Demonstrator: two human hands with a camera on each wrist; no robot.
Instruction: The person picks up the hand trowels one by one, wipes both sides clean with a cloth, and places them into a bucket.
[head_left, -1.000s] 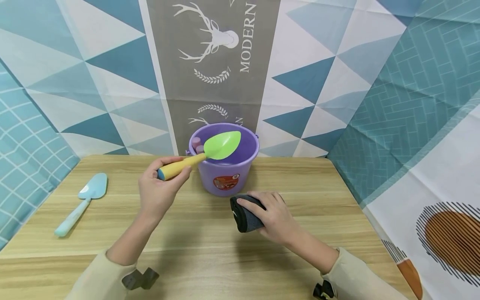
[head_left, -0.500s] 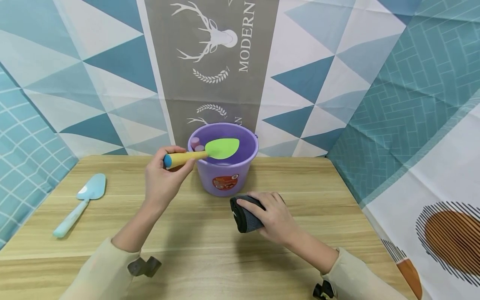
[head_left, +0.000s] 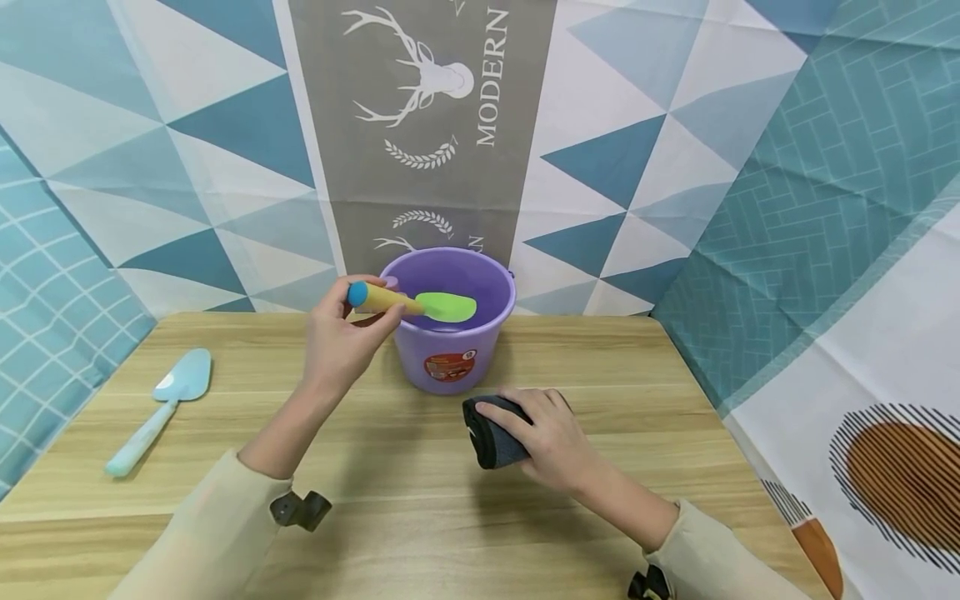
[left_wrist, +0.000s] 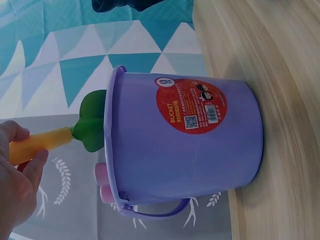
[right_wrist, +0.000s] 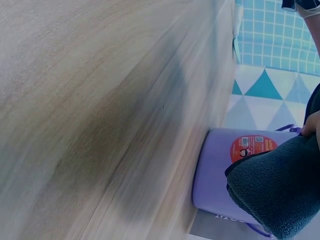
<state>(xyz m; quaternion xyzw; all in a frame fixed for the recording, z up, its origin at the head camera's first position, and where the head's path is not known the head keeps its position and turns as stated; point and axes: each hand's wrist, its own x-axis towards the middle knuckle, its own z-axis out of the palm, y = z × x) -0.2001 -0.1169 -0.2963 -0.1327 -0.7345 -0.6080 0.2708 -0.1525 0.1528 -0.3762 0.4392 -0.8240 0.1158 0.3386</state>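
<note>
A toy trowel with a green blade (head_left: 447,307) and a yellow, blue-tipped handle (head_left: 386,301) is pinched in my left hand (head_left: 341,337). Its blade tips down into the mouth of a purple bucket (head_left: 450,358), partly behind the rim in the left wrist view. Two pink-purple rounded ends (left_wrist: 102,182) stick out over the bucket's rim. Just in front of the bucket, my right hand (head_left: 553,437) grips a folded dark grey cloth (head_left: 498,432) with black edging, held above the table. The cloth (right_wrist: 277,185) covers part of the bucket in the right wrist view.
A light blue trowel (head_left: 168,408) lies on the left of the wooden table (head_left: 420,517). Patterned cloth (head_left: 600,167) hangs behind the table, close to the bucket, and more hangs along both sides.
My left hand has moved right and up toward the bucket, raising the handle while the green blade dips into the opening. My right hand with the cloth has hardly moved.
</note>
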